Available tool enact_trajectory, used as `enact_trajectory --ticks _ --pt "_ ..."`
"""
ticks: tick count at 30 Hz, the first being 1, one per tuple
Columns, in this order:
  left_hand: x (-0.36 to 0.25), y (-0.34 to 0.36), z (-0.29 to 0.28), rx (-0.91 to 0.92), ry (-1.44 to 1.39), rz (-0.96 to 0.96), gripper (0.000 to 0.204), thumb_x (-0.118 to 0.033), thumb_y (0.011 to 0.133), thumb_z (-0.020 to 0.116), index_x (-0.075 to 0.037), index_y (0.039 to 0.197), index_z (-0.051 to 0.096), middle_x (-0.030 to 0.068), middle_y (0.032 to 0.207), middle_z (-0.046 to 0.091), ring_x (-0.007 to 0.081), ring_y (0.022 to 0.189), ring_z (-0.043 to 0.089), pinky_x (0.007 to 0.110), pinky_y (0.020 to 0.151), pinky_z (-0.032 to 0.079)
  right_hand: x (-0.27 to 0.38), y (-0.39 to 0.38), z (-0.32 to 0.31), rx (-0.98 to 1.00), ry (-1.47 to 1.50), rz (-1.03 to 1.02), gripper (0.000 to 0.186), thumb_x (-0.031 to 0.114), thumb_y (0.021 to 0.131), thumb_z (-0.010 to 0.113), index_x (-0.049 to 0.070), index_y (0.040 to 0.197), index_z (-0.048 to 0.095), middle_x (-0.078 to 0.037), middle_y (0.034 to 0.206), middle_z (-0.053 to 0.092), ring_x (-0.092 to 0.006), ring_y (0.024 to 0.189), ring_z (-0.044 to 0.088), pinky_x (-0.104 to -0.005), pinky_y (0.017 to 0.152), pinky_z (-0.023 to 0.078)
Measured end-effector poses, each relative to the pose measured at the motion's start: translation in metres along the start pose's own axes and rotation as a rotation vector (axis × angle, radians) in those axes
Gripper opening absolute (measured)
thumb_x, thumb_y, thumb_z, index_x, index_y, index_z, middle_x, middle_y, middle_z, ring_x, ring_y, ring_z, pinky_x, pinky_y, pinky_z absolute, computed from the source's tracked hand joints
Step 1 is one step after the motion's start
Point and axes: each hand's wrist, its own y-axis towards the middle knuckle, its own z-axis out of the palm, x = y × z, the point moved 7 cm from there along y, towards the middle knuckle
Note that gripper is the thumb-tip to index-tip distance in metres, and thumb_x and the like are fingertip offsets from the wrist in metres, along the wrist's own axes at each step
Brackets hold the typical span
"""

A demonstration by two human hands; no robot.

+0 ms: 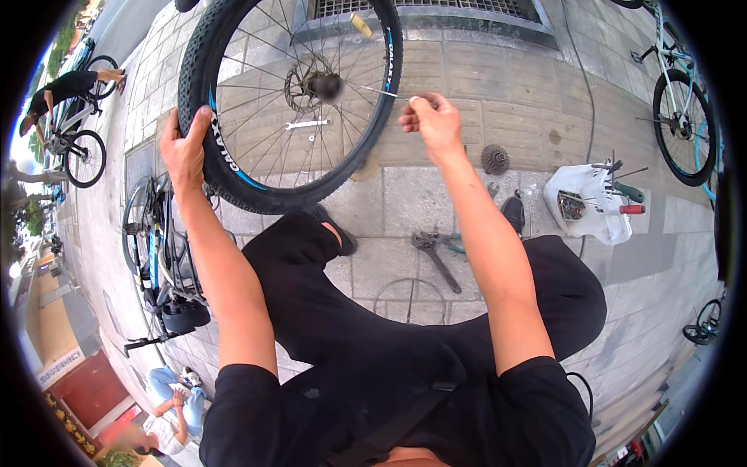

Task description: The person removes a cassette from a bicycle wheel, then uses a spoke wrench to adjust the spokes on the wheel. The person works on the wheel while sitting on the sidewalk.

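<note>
My left hand [187, 148] is wrapped round the left side of a bicycle wheel [214, 167], thumb over the black knobbly tyre. The wheel stands tilted in front of me, its hub [327, 88] and brake disc [299, 86] facing up toward me. Just beyond the tyre's right edge, my right hand [433, 124] pinches a thin metal rod [381, 91], which points left across the rim toward the hub. Whether the rod's tip touches the hub I cannot tell. Through the spokes a spanner [308, 124] shows on the paving, with a small ring [312, 138] below it.
A sprocket cassette [495, 159] lies right of the wheel. Farther right stands a white tool container [591, 198]. An adjustable wrench [437, 261] lies between my legs. A bicycle [159, 257] lies at left; another [683, 117] stands at right. Two people [66, 89] [175, 416] are at left.
</note>
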Motion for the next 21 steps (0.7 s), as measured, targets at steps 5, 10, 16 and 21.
enact_trajectory --ticks 5,10,16,21 --pt "-0.003 -0.001 0.001 0.003 -0.032 -0.024 0.074 -0.027 0.084 0.088 0.014 0.137 0.055 0.0118 0.114 0.070 0.0140 0.095 0.064 0.026 0.084 0.051 -0.013 0.008 0.037 0.023 -0.068 0.018 0.029 0.017 0.098 0.064 -0.008 0.113 0.061 -0.015 0.087 0.071 -0.0185 0.069 0.070 -0.0302 0.058 0.056" --pt "-0.017 -0.003 0.007 0.013 -0.024 -0.016 0.053 -0.026 0.086 0.085 0.006 0.124 0.066 0.0054 0.103 0.070 0.0105 0.086 0.062 0.025 0.077 0.049 -0.020 0.017 0.043 0.014 -0.054 -0.025 0.029 0.016 0.098 0.064 -0.008 0.114 0.061 -0.016 0.090 0.071 -0.0202 0.071 0.070 -0.0314 0.060 0.057" --pt "-0.019 -0.001 0.005 -0.012 -0.068 -0.033 0.049 -0.024 0.086 0.084 0.005 0.121 0.067 0.0048 0.100 0.070 0.0100 0.083 0.062 0.024 0.074 0.050 -0.016 0.017 0.042 -0.023 -0.045 -0.063 0.026 0.013 0.098 0.061 -0.008 0.113 0.061 -0.014 0.087 0.071 -0.0175 0.069 0.070 -0.0300 0.058 0.057" --pt "-0.018 -0.001 0.005 -0.023 -0.057 -0.042 0.051 -0.024 0.085 0.085 0.007 0.122 0.066 0.0061 0.101 0.070 0.0103 0.083 0.063 0.024 0.073 0.051 -0.011 0.020 0.053 0.060 -0.118 -0.133 0.025 0.013 0.097 0.062 -0.007 0.114 0.062 -0.012 0.089 0.071 -0.0161 0.073 0.069 -0.0297 0.064 0.057"
